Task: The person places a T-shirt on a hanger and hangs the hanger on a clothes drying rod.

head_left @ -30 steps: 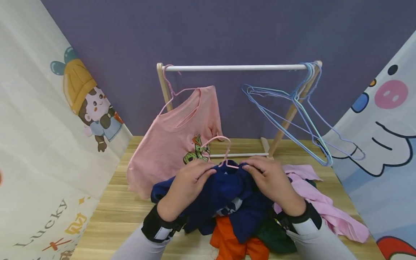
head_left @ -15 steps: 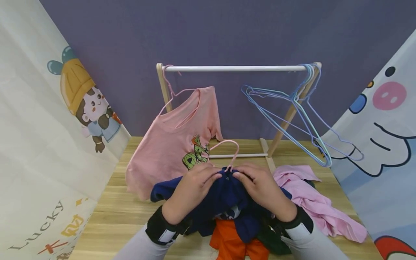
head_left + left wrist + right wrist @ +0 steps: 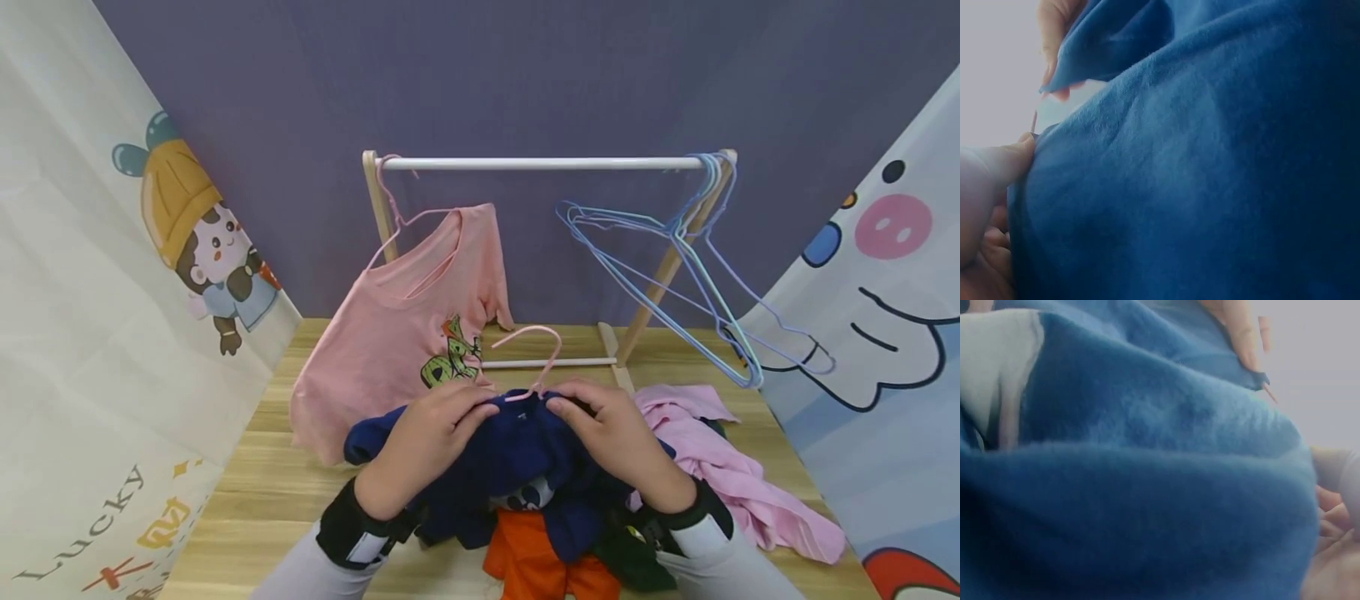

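A navy blue shirt (image 3: 517, 454) with a pale print on its front hangs bunched between both hands. From its neckline rises the hook of a pink hanger (image 3: 559, 343), with a short piece of its arm showing at the collar; the rest lies hidden in the cloth. My left hand (image 3: 427, 446) pinches the shirt just left of the neck opening, thumb (image 3: 1013, 159) on the near side. On the other side of the hook, my right hand (image 3: 622, 442) pinches the collar edge between thumb and fingers. Blue fabric fills most of both wrist views.
A pink T-shirt (image 3: 405, 333) hangs at the left end of the rack's white rail (image 3: 540, 163). Several blue and purple hangers (image 3: 675, 242) hang at its right end. Orange cloth (image 3: 525, 554), dark green cloth (image 3: 633, 560) and a light pink garment (image 3: 727, 467) lie on the wooden table (image 3: 247, 475).
My hands drew together at the collar, then moved apart again. The hanger's hook has shifted slightly right and lower, and less of its arm shows at the neckline than a second ago.
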{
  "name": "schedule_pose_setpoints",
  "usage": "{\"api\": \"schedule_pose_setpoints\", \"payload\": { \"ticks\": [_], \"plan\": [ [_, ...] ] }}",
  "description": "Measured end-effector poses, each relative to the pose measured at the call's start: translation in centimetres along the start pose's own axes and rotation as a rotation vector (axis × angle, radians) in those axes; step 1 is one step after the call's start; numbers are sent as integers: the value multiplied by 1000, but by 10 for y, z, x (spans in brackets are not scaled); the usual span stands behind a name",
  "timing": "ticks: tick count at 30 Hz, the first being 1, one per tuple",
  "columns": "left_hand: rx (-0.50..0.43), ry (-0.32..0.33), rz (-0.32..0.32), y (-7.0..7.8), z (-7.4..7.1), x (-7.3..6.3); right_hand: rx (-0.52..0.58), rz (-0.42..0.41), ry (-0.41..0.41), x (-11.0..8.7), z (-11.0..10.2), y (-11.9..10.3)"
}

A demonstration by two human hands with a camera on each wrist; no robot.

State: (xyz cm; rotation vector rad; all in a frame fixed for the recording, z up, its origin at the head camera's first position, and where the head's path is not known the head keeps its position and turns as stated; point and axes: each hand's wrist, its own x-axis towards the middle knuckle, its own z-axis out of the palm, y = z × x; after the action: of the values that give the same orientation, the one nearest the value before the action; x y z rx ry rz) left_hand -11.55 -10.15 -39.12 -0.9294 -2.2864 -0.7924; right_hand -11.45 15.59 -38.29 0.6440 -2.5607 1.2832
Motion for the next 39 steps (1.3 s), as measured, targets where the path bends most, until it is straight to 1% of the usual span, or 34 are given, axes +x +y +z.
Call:
{"api": "schedule_pose_setpoints", "payload": {
  "ticks": [5,9,13,17,21,24,28,33,36,39],
  "plan": [
    [1,-19,-1,-5,-9,-4,28,44,-7,-2,-7,0],
    [47,-41,8,-10,-15,-9,27,69,-6,-4,-10,2],
    [92,-41,5,-16,-20,-15,24,93,9,-7,-12,6],
    [120,-39,-8,-23,-25,-21,26,75,39,-8,-13,10],
    [147,-49,-42,-29,-28,-27,37,40,63,-9,-13,14],
    [157,-60,-45,-30,-28,-28,43,29,74,-10,-12,15],
    [146,-48,-12,-30,-23,-27,32,14,92,-11,-9,15],
    [99,-43,18,-29,-16,-26,5,-42,101,-12,-5,13],
    [68,-51,9,-29,-13,-27,-2,-62,95,-12,-4,12],
    [67,-43,-7,-30,-11,-28,-37,-54,92,-12,-4,12]
  ]
}}
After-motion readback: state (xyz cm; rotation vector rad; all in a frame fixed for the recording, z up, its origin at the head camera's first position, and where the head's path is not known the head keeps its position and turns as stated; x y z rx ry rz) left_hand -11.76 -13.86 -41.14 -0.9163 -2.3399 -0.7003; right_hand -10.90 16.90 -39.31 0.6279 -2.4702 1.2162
